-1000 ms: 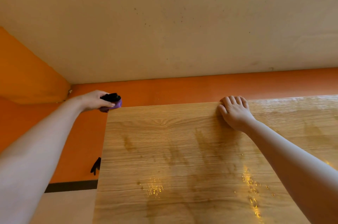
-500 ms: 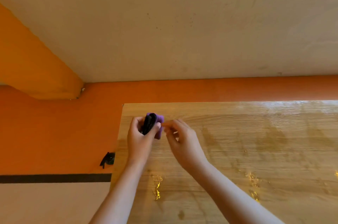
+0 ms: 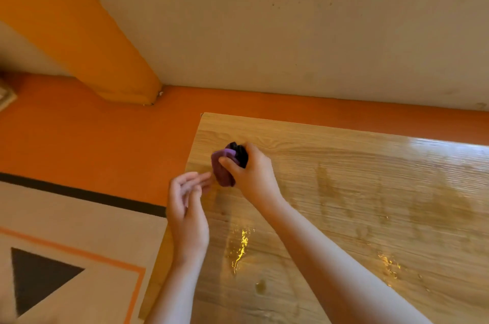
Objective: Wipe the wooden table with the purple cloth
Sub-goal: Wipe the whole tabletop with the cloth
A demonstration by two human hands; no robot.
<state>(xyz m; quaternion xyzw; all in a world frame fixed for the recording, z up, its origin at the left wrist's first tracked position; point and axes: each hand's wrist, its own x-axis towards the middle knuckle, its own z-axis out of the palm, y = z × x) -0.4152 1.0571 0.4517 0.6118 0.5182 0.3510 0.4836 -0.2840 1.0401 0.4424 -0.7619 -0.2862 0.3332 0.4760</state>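
Purple cloth (image 3: pixel 221 171) near the far-left corner of the worktop (image 3: pixel 344 191)
Right hand (image 3: pixel 254 175) — grip curled tight round the cloth; left hand (image 3: pixel 186 207) just beside the cloth, grip wide, fingers loose.

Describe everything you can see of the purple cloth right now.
The purple cloth is bunched into a small soft wad, purple with a black part at its top. The right hand grips it, thumb across the front, over the wooden table near its far left corner. Whether it touches the wood is unclear.
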